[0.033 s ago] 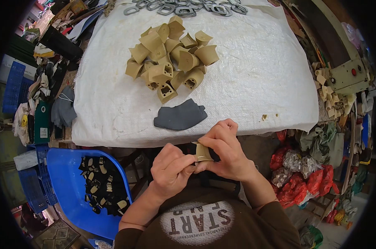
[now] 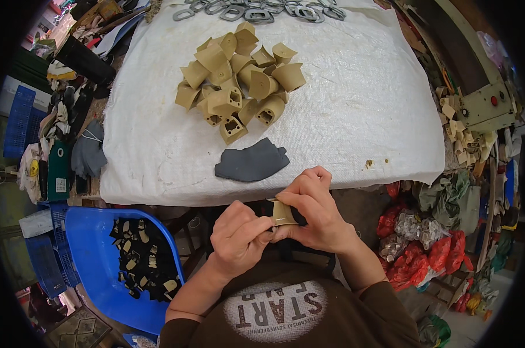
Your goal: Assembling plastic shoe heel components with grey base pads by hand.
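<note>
Evidently nothing much had shifted between the two views of this instant: they matched, and we held the same small tan piece in the lower middle of the frame, just below the near edge of the table. Our right hand was curled over it from above, fingers closed narrowly on its top and side, while our left hand pinched its lower left edge between thumb and forefinger. Both hands were touching each other around the piece, so only a strip of its tan face showed; we could not tell its full shape.

On the white woven cover of the table, a pile of tan moulded pieces sat in the upper middle of the frame, heaped and overlapping. Just below it, nearer to us, lay a flat dark grey sheet, apart from the pile and close above our hands. A row of grey metal rings ran along the far edge at the top.

At the lower left stood a blue bin with dark pieces inside, some showing tan. We judged that the work on the piece in hand was under way, with the heap undisturbed.
</note>
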`<state>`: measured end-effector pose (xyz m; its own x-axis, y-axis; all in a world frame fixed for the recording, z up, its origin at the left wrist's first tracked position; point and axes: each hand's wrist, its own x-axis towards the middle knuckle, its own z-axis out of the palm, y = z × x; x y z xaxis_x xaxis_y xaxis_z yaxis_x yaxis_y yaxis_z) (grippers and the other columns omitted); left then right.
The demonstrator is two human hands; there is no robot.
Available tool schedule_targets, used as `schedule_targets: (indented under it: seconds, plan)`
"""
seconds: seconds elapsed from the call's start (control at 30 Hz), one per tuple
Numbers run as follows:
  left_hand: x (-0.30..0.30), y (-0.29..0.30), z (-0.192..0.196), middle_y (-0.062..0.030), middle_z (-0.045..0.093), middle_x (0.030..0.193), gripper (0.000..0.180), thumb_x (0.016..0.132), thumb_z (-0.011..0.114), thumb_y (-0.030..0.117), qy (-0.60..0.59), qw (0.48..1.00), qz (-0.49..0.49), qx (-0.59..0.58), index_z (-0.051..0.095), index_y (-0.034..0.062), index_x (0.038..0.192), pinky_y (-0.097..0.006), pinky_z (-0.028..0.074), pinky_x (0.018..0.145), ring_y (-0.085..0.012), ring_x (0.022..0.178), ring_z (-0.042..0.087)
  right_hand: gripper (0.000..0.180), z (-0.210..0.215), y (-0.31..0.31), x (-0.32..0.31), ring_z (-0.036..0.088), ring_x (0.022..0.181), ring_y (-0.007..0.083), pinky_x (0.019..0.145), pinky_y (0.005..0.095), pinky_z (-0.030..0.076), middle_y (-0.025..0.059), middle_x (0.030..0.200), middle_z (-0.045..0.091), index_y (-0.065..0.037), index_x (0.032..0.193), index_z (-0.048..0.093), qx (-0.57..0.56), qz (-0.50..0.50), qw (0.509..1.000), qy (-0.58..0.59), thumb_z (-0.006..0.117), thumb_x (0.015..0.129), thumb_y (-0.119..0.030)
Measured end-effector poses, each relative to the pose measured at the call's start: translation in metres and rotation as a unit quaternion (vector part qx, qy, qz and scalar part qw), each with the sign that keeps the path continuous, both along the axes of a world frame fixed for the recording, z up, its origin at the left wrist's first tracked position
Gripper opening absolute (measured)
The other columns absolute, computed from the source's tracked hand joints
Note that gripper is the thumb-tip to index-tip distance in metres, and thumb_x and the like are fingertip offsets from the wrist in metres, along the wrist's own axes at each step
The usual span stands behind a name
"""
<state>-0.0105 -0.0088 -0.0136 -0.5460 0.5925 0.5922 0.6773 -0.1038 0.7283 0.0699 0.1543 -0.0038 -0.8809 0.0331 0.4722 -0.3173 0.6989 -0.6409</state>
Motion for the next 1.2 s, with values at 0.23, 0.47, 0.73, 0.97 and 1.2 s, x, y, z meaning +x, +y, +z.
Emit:
schedule_targets:
  seconds: [0.23, 0.47, 0.73, 0.97, 1.2]
  plan:
    - [0.004, -0.003, 0.001, -0.0054, 0.047, 0.061, 0.016, 0.080, 0.070, 0.017, -0.129, 0.990, -0.043, 0.021, 0.063, 0.0019, 0.082, -0.027, 0.036, 0.049, -0.0181, 0.053, 0.044, 0.055, -0.003, -0.001, -0.003, 0.050, 0.083, 0.0234, 0.082, 0.0416, 0.030, 0.0040, 0.091, 0.056, -0.007, 0.100, 0.057, -0.002, 0.004, 1.000, 0.015, 0.075, 0.062, -0.041]
    - [-0.002, -0.009, -0.001, -0.0078, 0.051, 0.103, 0.057, 0.087, 0.056, 0.032, -0.456, 0.885, -0.074, 0.056, 0.038, -0.0050, 0.127, -0.028, 0.039, 0.078, -0.0131, 0.088, 0.047, 0.053, 0.007, 0.002, -0.001, 0.048, 0.098, 0.0245, 0.090, 0.0448, 0.025, -0.0006, 0.099, 0.055, -0.012, 0.098, 0.059, 0.026, -0.010, 1.000, 0.000, 0.077, 0.055, -0.038]
    - [-0.013, -0.007, -0.008, -0.0068, 0.061, 0.088, 0.038, 0.082, 0.055, 0.026, -0.529, 0.839, -0.108, -0.066, 0.053, -0.0023, 0.107, -0.025, 0.046, 0.065, -0.0103, 0.074, 0.055, 0.076, 0.026, -0.005, 0.005, 0.039, 0.112, 0.0347, 0.094, 0.0467, 0.029, 0.0179, 0.130, 0.039, -0.009, 0.109, 0.061, 0.027, 0.017, 0.999, 0.008, 0.051, 0.066, -0.071]
    - [-0.002, -0.005, 0.008, -0.0067, 0.060, 0.093, 0.048, 0.080, 0.054, 0.023, -0.477, 0.868, -0.114, -0.075, 0.047, -0.0026, 0.120, -0.025, 0.046, 0.072, -0.0097, 0.082, 0.054, 0.022, -0.003, -0.022, 0.014, 0.054, 0.080, 0.0197, 0.065, 0.0258, 0.045, 0.0115, 0.095, 0.055, -0.001, 0.102, 0.057, -0.289, -0.111, 0.950, -0.038, 0.064, 0.081, -0.006]
    - [0.007, -0.002, -0.002, -0.0059, 0.056, 0.082, 0.035, 0.081, 0.054, 0.023, -0.412, 0.904, -0.072, -0.088, 0.046, -0.0014, 0.105, -0.027, 0.044, 0.068, -0.0109, 0.074, 0.051, 0.005, -0.003, -0.034, 0.010, 0.051, 0.064, 0.0214, 0.057, 0.0303, 0.040, 0.0102, 0.075, 0.054, 0.001, 0.083, 0.057, -0.299, -0.107, 0.946, -0.060, 0.058, 0.085, -0.002]
